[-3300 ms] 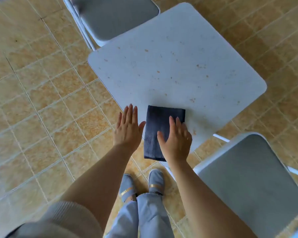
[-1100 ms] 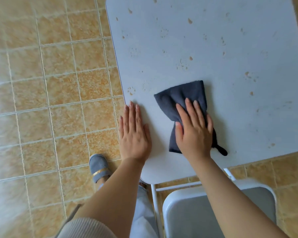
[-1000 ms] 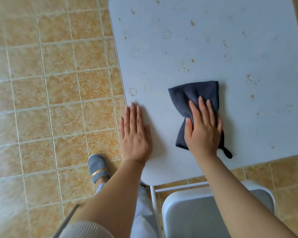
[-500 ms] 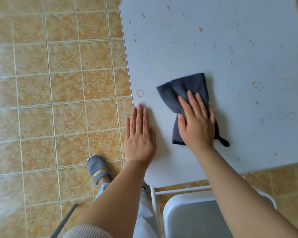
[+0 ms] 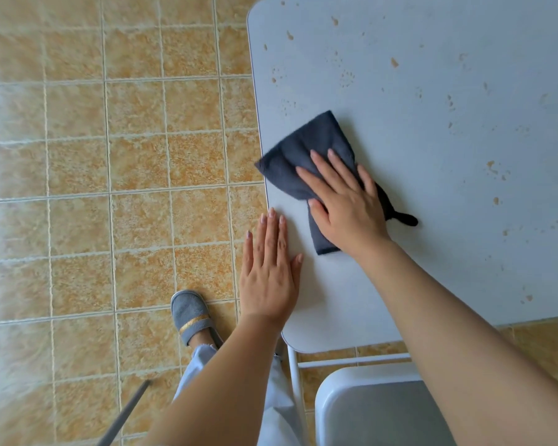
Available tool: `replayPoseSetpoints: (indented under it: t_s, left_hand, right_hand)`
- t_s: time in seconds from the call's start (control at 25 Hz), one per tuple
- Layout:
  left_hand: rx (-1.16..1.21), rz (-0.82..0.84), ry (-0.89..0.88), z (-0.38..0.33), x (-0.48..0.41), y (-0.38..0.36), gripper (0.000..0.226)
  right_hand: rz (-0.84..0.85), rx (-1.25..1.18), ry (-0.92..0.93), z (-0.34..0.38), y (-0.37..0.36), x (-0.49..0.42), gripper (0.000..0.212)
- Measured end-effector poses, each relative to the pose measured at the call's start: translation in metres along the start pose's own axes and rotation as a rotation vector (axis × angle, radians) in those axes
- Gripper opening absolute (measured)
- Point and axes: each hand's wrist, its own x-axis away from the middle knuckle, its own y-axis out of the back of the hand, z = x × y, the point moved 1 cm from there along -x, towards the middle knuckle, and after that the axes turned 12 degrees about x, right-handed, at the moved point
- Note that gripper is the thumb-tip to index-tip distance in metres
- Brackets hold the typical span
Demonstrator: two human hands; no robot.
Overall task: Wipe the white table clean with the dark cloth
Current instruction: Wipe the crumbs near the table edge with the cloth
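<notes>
Dark cloth point(image 5: 306, 156) now dragged to white table point(image 5: 448, 140) left edge under flat, spread right hand point(image 5: 345, 204), left hand point(image 5: 268, 275) still flat

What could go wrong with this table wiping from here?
The cloth already pokes over the table edge; another push that way could drag it off onto the floor. Brown specks farther up might get missed or smeared. The left hand leans at the edge, so it may slip off.

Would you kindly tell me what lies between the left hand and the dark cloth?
Only bare white table, in the head view, separates the left hand from the dark cloth.
</notes>
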Motion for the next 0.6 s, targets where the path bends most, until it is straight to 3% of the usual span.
replayPoseSetpoints:
  t_s: [0.16,0.36,0.6]
  left_hand:
    - [0.000,0.027,-0.001,0.000,-0.002,0.002,0.062]
    - [-0.043,0.058,-0.051,0.005,-0.011,0.006,0.064]
    - [-0.037,0.111,-0.118,0.015,-0.025,0.012,0.064]
  right_hand:
    - [0.014,0.047,-0.011,-0.040,0.005,0.031,0.051]
    - [0.066,-0.012,-0.411,-0.020,-0.002,-0.020,0.053]
    - [-0.039,0.005,-0.306,0.017,0.001,0.024,0.044]
